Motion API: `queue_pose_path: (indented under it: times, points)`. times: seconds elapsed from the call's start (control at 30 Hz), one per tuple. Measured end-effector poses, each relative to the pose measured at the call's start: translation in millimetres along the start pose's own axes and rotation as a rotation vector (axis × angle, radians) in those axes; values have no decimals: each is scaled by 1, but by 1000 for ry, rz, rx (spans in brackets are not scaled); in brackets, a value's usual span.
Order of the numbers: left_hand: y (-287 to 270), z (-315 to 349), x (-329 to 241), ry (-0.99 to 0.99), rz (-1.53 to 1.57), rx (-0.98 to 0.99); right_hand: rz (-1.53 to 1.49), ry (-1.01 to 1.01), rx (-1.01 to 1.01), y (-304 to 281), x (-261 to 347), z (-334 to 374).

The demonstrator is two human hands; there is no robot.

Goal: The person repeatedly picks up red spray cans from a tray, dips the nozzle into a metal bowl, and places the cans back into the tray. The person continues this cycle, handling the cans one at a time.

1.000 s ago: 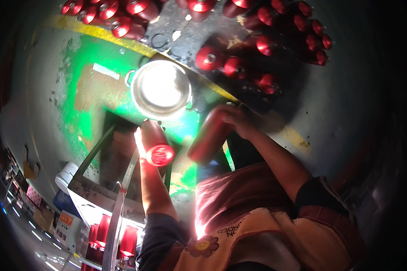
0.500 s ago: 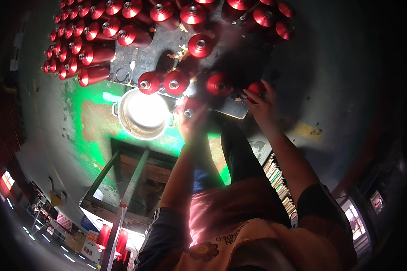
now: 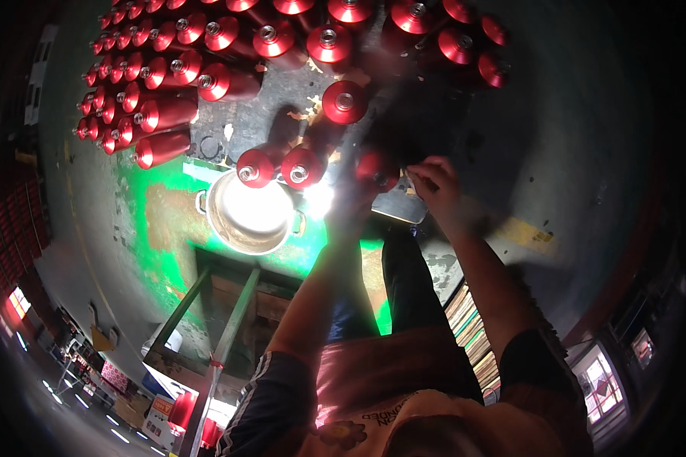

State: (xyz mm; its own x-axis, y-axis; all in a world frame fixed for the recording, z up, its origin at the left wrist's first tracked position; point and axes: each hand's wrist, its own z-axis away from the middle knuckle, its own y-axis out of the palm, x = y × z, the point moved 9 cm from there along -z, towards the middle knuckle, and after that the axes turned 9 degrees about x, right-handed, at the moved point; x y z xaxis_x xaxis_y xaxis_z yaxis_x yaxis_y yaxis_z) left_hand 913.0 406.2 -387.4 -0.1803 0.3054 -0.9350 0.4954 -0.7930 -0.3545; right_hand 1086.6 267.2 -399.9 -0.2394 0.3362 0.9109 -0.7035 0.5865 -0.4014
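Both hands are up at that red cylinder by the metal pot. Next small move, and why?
Probably steady the red cylinder upright with the left hand before letting go. The right hand pinches beside its top, the left sits blurred just below it, and two red cylinders plus the metal pot stand close alongside, so a tip could knock them. The grip itself is too blurred to confirm.

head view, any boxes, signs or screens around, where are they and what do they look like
Printed carton: bottom left, white boxy shape with a red and yellow patch.
Lit panels: lower right edge, pale glowing rectangles in dark frames; screens or windows, cannot tell.
Lit panel: far left edge, small and bright with red glow.
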Motion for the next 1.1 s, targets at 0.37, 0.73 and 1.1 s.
queue_pose_path:
  times: [0.37,0.73,1.1]
  points:
    - [-83,-16,57,-578,502,-124,62,212,363,63,20,-7]
    - [-165,126,-126,-208,86,120,-204,185,360,11,165,147]
    - [-177,568,-301,-347,65,-174,-281,85,634,25,277,476]
